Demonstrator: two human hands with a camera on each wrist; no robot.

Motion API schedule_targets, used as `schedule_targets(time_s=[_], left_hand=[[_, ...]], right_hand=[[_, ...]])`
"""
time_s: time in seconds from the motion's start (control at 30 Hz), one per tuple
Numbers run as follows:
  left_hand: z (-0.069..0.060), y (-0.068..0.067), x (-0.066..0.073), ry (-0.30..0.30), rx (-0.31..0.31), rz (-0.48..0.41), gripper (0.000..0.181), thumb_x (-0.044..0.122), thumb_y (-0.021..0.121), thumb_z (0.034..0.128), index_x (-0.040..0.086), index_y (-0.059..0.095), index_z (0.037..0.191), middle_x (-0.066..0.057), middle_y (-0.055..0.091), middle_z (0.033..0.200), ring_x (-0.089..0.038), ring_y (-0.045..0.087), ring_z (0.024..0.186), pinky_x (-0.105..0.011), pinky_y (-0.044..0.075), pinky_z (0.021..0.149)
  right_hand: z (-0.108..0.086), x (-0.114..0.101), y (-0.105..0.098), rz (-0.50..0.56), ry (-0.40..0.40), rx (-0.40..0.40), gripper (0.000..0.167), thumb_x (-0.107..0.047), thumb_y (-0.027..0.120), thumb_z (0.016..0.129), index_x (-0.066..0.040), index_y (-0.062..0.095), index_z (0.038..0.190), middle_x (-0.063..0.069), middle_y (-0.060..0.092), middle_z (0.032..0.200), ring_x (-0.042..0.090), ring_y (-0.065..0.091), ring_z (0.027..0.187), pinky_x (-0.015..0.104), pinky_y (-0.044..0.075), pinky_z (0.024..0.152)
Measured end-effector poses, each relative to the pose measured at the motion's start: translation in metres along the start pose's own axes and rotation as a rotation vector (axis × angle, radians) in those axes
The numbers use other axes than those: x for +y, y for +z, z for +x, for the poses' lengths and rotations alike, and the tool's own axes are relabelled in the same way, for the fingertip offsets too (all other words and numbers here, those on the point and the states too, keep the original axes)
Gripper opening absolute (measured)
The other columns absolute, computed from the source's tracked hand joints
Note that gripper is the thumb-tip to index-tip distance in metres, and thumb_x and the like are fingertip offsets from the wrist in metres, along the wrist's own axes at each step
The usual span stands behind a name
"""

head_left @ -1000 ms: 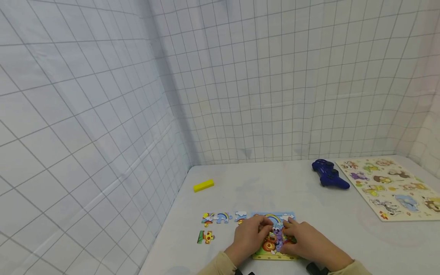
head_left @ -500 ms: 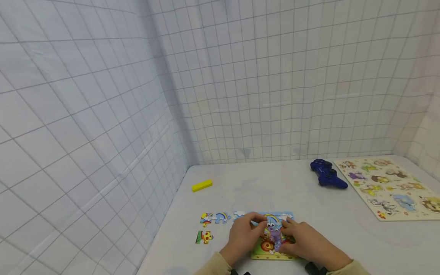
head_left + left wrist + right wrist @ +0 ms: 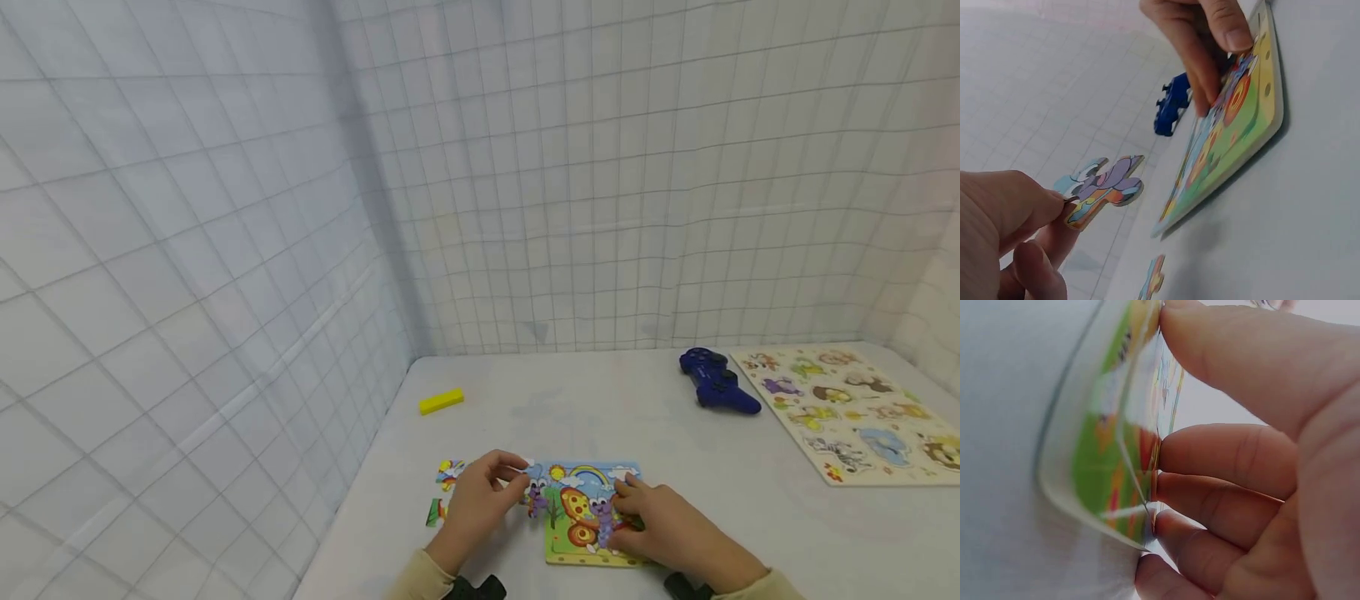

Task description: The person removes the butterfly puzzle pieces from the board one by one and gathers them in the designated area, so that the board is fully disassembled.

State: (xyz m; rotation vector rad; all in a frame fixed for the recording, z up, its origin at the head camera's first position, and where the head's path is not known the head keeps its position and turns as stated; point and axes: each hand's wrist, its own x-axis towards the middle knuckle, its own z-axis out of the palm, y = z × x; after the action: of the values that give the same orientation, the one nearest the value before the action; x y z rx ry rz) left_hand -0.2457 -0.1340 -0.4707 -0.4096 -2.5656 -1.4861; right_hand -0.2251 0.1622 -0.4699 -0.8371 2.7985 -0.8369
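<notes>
Thumb and fingers of my left hand [image 3: 480, 500] pinch a jigsaw piece [image 3: 1104, 187] with a purple cartoon creature on it, held up off the table left of the puzzle board. My right hand [image 3: 660, 517] rests on the right part of that puzzle board [image 3: 592, 560], its fingertips touching the picture in the right wrist view. A butterfly, a rainbow and a sun show on the board. Two loose jigsaw pieces, one with a sun [image 3: 448, 472] and one green [image 3: 435, 512], lie left of my left hand, which partly covers them.
Toward the back of the white table are a yellow block [image 3: 441, 401] and a blue game controller [image 3: 718, 381]. An animal puzzle board [image 3: 847, 417] lies at the right. Grid-patterned cloth walls [image 3: 540, 208] rise behind and on the left.
My left hand has moved left from over the board, carrying the purple jigsaw piece off it. It now covers part of the loose pieces. My right hand has stayed on the board.
</notes>
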Motion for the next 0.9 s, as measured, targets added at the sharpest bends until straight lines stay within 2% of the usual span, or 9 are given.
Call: schedule_targets(time_s=[0.07, 0.2, 0.33, 0.43, 0.67, 0.9], left_hand=[[-0.001, -0.013, -0.005, -0.009, 0.013, 0.019, 0.011, 0.022, 0.077, 0.0920, 0.019, 0.075, 0.102, 0.007, 0.074, 0.086, -0.003, 0.056, 0.062, -0.022, 0.046, 0.056], [-0.005, -0.035, -0.015, -0.069, 0.019, 0.095, 0.010, 0.021, 0.078, 0.0875, 0.016, 0.076, 0.095, 0.006, 0.074, 0.084, -0.005, 0.064, 0.074, -0.024, 0.050, 0.065], [-0.011, -0.048, -0.021, -0.137, -0.031, 0.151, 0.012, 0.020, 0.079, 0.0839, 0.013, 0.076, 0.093, 0.003, 0.075, 0.083, -0.009, 0.065, 0.075, -0.027, 0.051, 0.063], [-0.014, -0.052, -0.022, -0.157, -0.058, 0.194, 0.012, 0.020, 0.078, 0.0837, 0.013, 0.075, 0.093, 0.003, 0.074, 0.083, -0.009, 0.063, 0.073, -0.029, 0.050, 0.061], [-0.015, -0.053, -0.024, -0.190, -0.058, 0.326, 0.010, 0.022, 0.076, 0.0835, 0.018, 0.073, 0.092, 0.007, 0.073, 0.082, -0.008, 0.062, 0.070, -0.032, 0.047, 0.060], [-0.014, -0.055, -0.028, -0.238, -0.079, 0.370, 0.012, 0.028, 0.079, 0.0851, 0.020, 0.072, 0.091, 0.008, 0.073, 0.083, -0.008, 0.063, 0.072, -0.033, 0.048, 0.061]], right_hand=[[0.000, 0.000, 0.001, -0.010, -0.008, 0.013, 0.064, -0.050, 0.078, 0.087, 0.000, 0.072, 0.126, 0.029, 0.060, 0.140, 0.055, 0.050, 0.133, 0.067, 0.043, 0.102], [0.000, -0.001, 0.001, -0.022, -0.014, 0.023, 0.065, -0.051, 0.078, 0.087, 0.001, 0.072, 0.125, 0.028, 0.060, 0.139, 0.054, 0.051, 0.132, 0.066, 0.044, 0.101], [0.001, -0.001, 0.001, -0.027, -0.015, 0.018, 0.065, -0.051, 0.078, 0.087, 0.001, 0.072, 0.126, 0.028, 0.060, 0.140, 0.054, 0.051, 0.133, 0.066, 0.044, 0.101], [0.001, -0.001, 0.002, -0.022, -0.013, 0.016, 0.065, -0.051, 0.078, 0.087, 0.001, 0.072, 0.126, 0.028, 0.060, 0.140, 0.054, 0.050, 0.133, 0.066, 0.043, 0.102], [0.000, 0.000, 0.002, -0.012, -0.010, 0.013, 0.062, -0.048, 0.078, 0.088, 0.001, 0.072, 0.125, 0.029, 0.060, 0.140, 0.055, 0.050, 0.133, 0.067, 0.043, 0.102], [0.001, 0.000, 0.001, -0.014, -0.014, 0.008, 0.062, -0.048, 0.078, 0.088, 0.001, 0.071, 0.126, 0.030, 0.059, 0.141, 0.055, 0.050, 0.134, 0.067, 0.043, 0.102]])
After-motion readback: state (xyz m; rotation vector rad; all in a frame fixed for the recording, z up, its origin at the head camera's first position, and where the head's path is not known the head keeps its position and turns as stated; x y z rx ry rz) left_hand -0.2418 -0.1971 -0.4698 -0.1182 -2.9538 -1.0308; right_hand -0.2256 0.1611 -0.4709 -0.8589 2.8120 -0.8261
